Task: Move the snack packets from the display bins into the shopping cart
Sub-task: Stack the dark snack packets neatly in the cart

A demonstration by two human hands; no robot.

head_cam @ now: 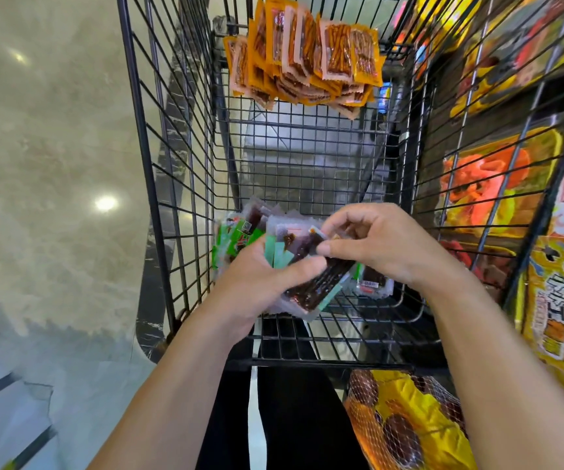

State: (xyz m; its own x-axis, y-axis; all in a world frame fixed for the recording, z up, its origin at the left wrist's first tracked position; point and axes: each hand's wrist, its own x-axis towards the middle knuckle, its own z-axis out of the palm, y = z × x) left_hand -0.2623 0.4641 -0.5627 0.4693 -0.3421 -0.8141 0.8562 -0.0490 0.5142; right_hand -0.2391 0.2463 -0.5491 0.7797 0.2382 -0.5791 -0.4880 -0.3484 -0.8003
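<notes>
I look down into a black wire shopping cart (185, 184). My left hand (257, 283) grips a thick bundle of green-and-dark snack packets (314, 283) over the cart's near end. My right hand (382, 242) pinches the top edge of that bundle between thumb and fingers. More green packets (233, 239) show behind my left hand, and another one (372, 283) lies on the cart floor under my right hand. A pile of orange snack packets (307, 56) lies at the cart's far end.
Display bins with yellow and orange snack bags (497, 188) stand along the right side. A net bag of round brown snacks (406, 422) sits at the lower right below the cart's rim. Glossy marble floor (46, 164) lies to the left.
</notes>
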